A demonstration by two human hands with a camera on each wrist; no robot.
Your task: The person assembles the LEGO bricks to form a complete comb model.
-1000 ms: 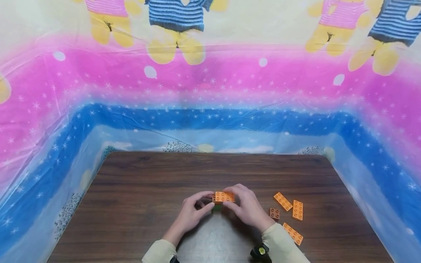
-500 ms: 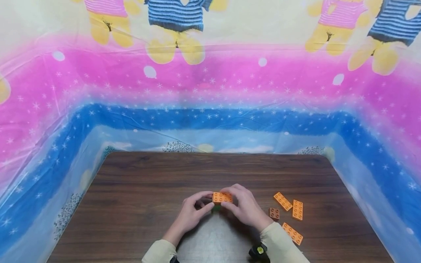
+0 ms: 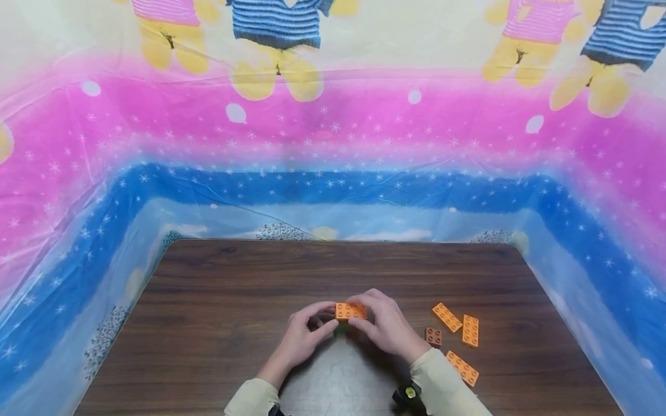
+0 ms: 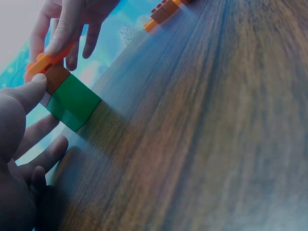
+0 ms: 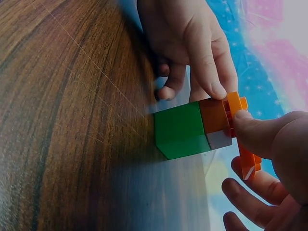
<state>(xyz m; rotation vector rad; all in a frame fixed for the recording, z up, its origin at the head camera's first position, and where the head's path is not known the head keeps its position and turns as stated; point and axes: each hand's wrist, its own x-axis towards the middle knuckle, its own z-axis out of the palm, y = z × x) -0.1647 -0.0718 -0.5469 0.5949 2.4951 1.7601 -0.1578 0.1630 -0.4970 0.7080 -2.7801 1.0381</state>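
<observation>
A small stack stands on the table: a green block (image 5: 180,130) at the bottom, a brown brick (image 5: 213,115) above it beside a light grey piece (image 5: 220,139), and a flat orange brick (image 3: 351,312) tilted at the top. The right hand (image 3: 390,326) pinches the orange brick between thumb and fingers. With thumb and fingers, the left hand (image 3: 304,335) grips the stack near the brown brick from the left side. In the left wrist view the green block (image 4: 74,102) touches the wood, and red studs show under the orange brick in the right wrist view.
Right of the hands lie a brown brick (image 3: 433,337) and three orange bricks, one at the back (image 3: 447,317), one upright in view (image 3: 470,330) and one close to the right sleeve (image 3: 462,368). A printed cloth (image 3: 322,190) hangs behind the wooden table (image 3: 208,289).
The right hand has moved slightly left with the orange brick, bringing its left end over the brown brick at the top of the stack. The left hand has stayed almost in place.
</observation>
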